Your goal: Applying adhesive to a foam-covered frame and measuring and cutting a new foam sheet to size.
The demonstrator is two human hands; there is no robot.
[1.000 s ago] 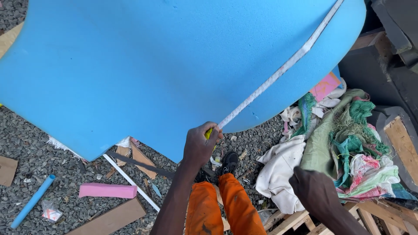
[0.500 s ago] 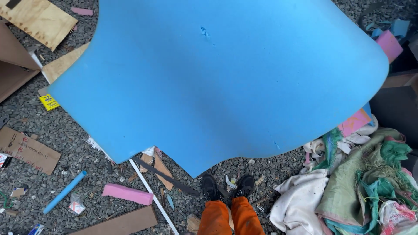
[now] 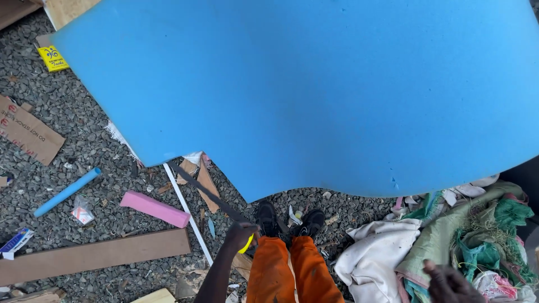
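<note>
Big blue foam sheet [image 3: 303, 90] fills most of the view, lying over the gravel ground [image 3: 84, 140], its wavy near edge just ahead of the person's black shoes [image 3: 289, 220] & orange trousers [image 3: 295, 275].

Left hand [image 3: 240, 235] low centre, beside the left knee, fingers clenched round a small yellow thing [image 3: 246, 244], prob. a tape measure case, mostly hidden by the grip. A thin dark strip [image 3: 205, 191] runs from that hand up-left to the foam's edge; can't tell if it's the tape or a loose scrap.

Right hand [image 3: 449, 283] at the bottom right edge, only partly in frame, over the heap of rags & cloth [image 3: 449, 241] — white, green, pink bits. Fingers' state: can't tell, holds nothing visible.

On the gravel left of the feet: pink foam block [image 3: 155, 209], light blue tube [image 3: 67, 192], long brown board [image 3: 92, 257], white thin rod [image 3: 188, 220], cardboard pieces [image 3: 28, 130], a yellow small box [image 3: 53, 58] near the foam's far left corner
</note>
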